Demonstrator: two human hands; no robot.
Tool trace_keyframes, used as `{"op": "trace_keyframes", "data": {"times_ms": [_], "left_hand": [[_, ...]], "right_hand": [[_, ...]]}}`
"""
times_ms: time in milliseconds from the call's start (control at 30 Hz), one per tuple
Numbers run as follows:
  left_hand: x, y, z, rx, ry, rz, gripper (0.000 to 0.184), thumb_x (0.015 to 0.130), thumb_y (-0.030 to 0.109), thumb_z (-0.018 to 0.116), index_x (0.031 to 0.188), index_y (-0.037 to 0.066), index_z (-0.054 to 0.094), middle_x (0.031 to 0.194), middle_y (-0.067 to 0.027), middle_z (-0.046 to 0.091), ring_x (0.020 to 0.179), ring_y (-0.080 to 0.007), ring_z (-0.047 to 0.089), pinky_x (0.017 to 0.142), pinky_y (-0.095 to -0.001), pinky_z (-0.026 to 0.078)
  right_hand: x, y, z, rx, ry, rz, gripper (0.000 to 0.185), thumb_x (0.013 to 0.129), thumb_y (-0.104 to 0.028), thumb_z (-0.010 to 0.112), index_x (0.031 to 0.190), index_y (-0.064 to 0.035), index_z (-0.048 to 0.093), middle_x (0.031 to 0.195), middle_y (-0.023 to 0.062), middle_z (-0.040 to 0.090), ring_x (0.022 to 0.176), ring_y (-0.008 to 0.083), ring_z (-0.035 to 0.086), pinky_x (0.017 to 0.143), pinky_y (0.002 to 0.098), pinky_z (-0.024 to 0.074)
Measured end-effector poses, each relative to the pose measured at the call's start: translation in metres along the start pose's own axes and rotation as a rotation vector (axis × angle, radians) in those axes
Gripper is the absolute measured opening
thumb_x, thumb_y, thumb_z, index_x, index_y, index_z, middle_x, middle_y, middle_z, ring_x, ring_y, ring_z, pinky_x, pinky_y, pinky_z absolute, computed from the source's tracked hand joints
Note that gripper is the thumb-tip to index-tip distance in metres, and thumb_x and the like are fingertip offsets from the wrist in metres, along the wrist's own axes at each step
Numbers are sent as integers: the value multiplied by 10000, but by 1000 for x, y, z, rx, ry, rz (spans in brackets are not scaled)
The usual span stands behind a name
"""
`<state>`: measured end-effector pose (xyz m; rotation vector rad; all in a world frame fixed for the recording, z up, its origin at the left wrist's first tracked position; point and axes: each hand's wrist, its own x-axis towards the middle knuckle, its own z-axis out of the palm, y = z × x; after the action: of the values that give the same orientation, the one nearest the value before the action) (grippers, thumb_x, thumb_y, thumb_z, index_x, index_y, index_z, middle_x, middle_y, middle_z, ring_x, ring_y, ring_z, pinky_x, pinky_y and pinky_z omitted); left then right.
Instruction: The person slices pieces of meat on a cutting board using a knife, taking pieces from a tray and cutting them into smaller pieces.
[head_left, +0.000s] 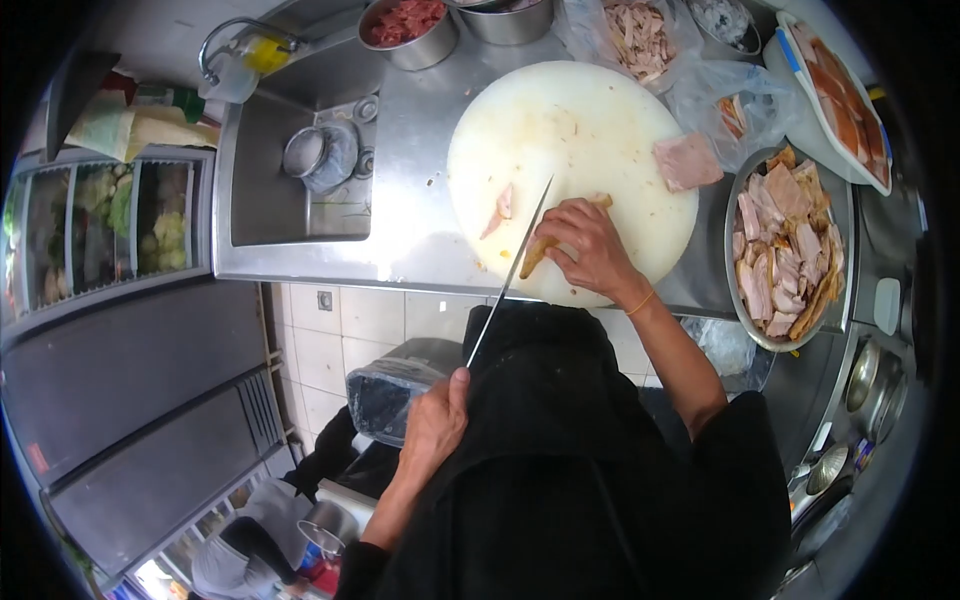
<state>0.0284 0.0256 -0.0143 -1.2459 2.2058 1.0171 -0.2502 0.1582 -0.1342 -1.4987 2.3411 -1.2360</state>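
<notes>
My left hand (434,420) is closed around a long knife (508,278), handle hidden in the fist. Its blade slants up over the front of a round white cutting board (490,130). On the board, my right hand (588,245) grips a brown-edged piece of meat (537,257), just right of the blade; fingers cover much of it. A thin strip of pink meat (498,212) lies left of the blade. At the board's right edge is a flat pink slice of meat (688,162). Further right stands an oval metal tray (738,300) piled with cut meat.
A sink (300,220) is at the left, holding a metal pot (304,153). Behind the board stand a metal bowl of red meat (405,25) and a plastic bag of sliced meat (640,38). Below the counter is a lined bin (385,400). Another person (255,545) is at lower left.
</notes>
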Motion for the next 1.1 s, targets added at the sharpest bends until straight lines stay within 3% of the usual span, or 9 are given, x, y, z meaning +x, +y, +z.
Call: {"op": "trace_keyframes", "data": {"times_ms": [433,833,967,1100], "left_hand": [[-15,14,-15,56,-30,13,615,1086,474,405,948,-77,641,899,-394,631,956,-593,592,808,-612,463],[-52,4,-18,219,-30,-95,570,1088,431,411,840,-37,623,821,-373,643,849,-573,630,772,-627,486],[-17,-2,9,211,5,50,521,1078,391,448,831,-27,637,795,-372,643,806,-582,630,741,-641,506],[4,14,16,195,40,58,540,1081,409,435,852,-29,651,814,-376,644,831,-588,625,763,-644,498]], "right_hand": [[-5,-3,11,-115,152,93,221,737,-123,736,956,-114,708,1057,49,665,1089,270,584,894,428,433],[-6,-4,20,-95,201,106,243,737,-129,724,974,-92,686,1081,55,658,1107,284,579,952,441,437],[-8,0,22,-80,189,107,248,728,-140,725,968,-96,683,1084,56,668,1104,287,581,968,448,424],[-4,-3,12,-86,148,96,201,716,-168,732,898,-111,667,1024,41,676,1036,275,578,909,440,408]]}}
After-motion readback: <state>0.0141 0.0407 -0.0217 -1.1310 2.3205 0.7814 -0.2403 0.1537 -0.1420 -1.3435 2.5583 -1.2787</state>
